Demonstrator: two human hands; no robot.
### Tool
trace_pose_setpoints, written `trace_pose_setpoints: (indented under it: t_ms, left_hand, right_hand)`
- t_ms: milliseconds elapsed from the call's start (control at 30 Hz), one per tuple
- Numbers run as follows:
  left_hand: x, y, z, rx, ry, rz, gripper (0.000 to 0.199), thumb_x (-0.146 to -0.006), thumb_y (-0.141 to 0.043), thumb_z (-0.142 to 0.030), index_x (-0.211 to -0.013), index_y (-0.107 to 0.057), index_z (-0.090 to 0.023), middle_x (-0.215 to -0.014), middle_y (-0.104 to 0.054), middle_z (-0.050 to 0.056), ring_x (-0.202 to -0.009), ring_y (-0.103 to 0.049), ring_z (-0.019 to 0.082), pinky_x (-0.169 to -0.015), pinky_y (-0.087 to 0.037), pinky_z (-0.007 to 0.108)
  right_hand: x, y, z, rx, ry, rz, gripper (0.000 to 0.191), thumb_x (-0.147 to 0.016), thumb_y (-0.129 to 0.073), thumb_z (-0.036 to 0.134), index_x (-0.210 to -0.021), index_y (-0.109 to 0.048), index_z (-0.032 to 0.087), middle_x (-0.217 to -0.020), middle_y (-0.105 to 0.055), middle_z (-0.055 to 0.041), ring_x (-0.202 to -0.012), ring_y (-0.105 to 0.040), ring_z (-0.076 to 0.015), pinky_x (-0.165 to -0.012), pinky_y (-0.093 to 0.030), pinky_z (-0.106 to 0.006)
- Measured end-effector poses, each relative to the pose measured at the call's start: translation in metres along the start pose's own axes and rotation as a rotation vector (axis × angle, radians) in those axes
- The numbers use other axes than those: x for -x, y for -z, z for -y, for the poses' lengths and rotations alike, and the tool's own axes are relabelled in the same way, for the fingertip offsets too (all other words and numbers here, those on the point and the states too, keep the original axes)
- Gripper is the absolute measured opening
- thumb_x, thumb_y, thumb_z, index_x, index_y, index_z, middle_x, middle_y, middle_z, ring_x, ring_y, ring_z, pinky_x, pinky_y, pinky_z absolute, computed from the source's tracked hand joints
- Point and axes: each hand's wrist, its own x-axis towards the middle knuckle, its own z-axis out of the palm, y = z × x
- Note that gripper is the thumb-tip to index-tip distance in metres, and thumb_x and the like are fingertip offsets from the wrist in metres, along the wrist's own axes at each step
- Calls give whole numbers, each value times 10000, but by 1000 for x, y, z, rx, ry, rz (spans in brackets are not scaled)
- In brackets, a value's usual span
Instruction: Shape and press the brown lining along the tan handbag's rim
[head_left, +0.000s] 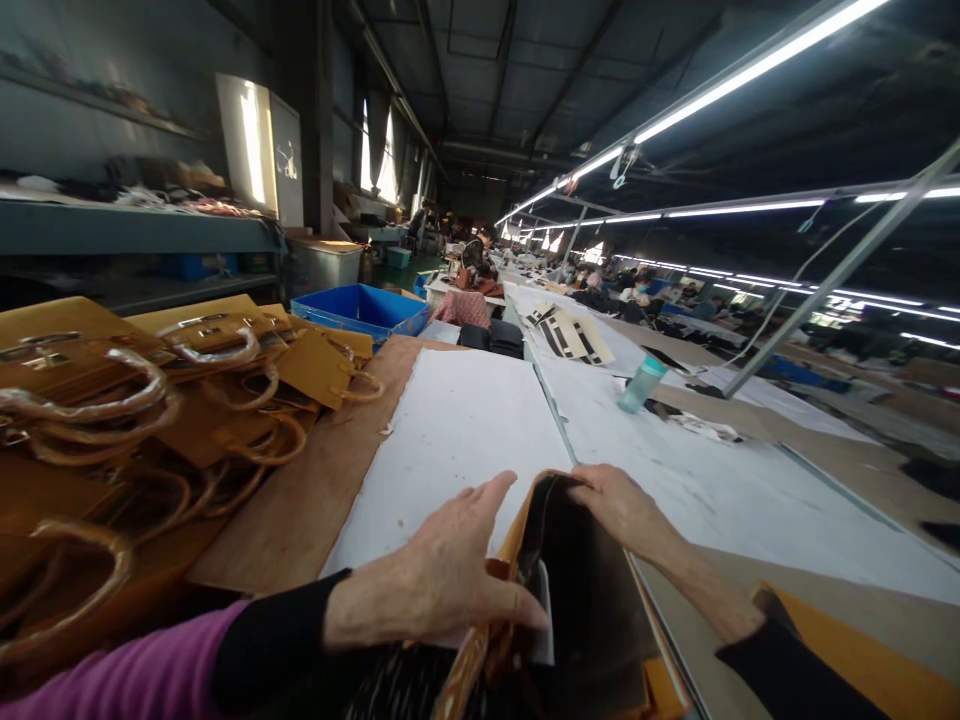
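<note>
A mustard-yellow leather handbag (592,600) with a dark lining stands open toward me at the lower middle. My right hand (634,515) pinches the bag's far top edge between thumb and fingers. At the bag's left side is my left hand (442,570), open, its thumb and forefinger spread apart around the edge. The thumb lies over the mouth of the bag, close to a white sheet or card (546,610) inside. A plastic-wrapped handle (461,675) shows below the left hand. The lower part of the bag runs out of view.
Several yellow handbags with wrapped handles (142,400) are heaped at left beside a brown board (315,480). White paper (472,420) covers the table. A teal bottle (643,384) and patterned sheets (570,335) lie farther off. A blue bin (360,310) stands behind; people sit in the distance.
</note>
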Motion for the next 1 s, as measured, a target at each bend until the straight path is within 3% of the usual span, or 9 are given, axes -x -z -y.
trace_pose_setpoints:
  t_ms: [100,167,267,333,433,567,800,900,1000]
  left_hand:
    - [14,-12,2,24,89,-33,1016,-549,-728,-451,-1386,-212,-196,-1212,-510,137,-1052,-505,281,-858,-420,376]
    - [7,-12,7,8,101,-57,808,-629,-659,-330,-1343,-304,-202,-1001,-617,70,-875,-570,231,-756,-442,325]
    - [-21,7,23,1,11,-15,398,-669,-505,-157,-1057,-582,-195,-772,-621,-5,-718,-557,157,-660,-413,243]
    - [-44,27,38,87,-51,130,271,-634,-517,-153,-877,-638,-153,-708,-594,-17,-669,-523,130,-588,-388,201]
    - [-73,45,59,233,-84,283,268,-612,-570,-186,-861,-643,-116,-645,-556,-28,-593,-465,100,-513,-347,177]
    - [-85,39,75,322,-78,317,298,-616,-613,-209,-897,-652,-116,-640,-541,-35,-579,-435,84,-502,-328,170]
    - [-70,30,76,297,-72,234,325,-686,-644,-307,-953,-626,-123,-715,-580,-24,-626,-479,98,-555,-369,183]
    - [-65,31,73,163,-175,97,326,-730,-629,-296,-1015,-573,-148,-805,-600,-17,-725,-516,117,-650,-403,195]
    - [-58,26,67,-120,-351,-97,272,-775,-593,-233,-1033,-532,-173,-961,-591,15,-892,-512,145,-814,-392,244]
  right_hand:
    - [-2,3,3,27,-29,9,176,-722,-449,292,-644,-577,201,-638,-580,0,-652,-516,-154,-556,-306,-237]
    - [-2,7,6,46,-48,9,175,-721,-443,295,-627,-556,201,-602,-551,3,-623,-502,-149,-534,-289,-236]
    - [5,15,6,57,-26,40,179,-725,-436,294,-644,-569,204,-607,-556,4,-623,-506,-149,-546,-301,-235]
    - [13,20,2,64,22,35,190,-730,-438,304,-667,-592,213,-627,-578,1,-639,-518,-156,-570,-322,-238]
    - [24,18,-6,85,57,-27,211,-742,-438,336,-708,-623,240,-652,-611,1,-674,-542,-176,-606,-352,-247]
    - [27,0,-18,88,46,-97,247,-756,-415,370,-739,-637,264,-699,-646,-2,-725,-573,-207,-635,-387,-268]
    - [21,-10,-27,-23,66,-80,287,-770,-386,393,-753,-645,269,-697,-670,4,-711,-596,-217,-624,-412,-268]
    - [21,-9,-28,-47,65,-41,286,-774,-386,408,-742,-631,264,-690,-667,9,-694,-592,-209,-625,-406,-265]
    - [21,-10,-28,-39,40,-33,274,-780,-385,411,-750,-612,261,-701,-658,6,-710,-586,-211,-646,-395,-273]
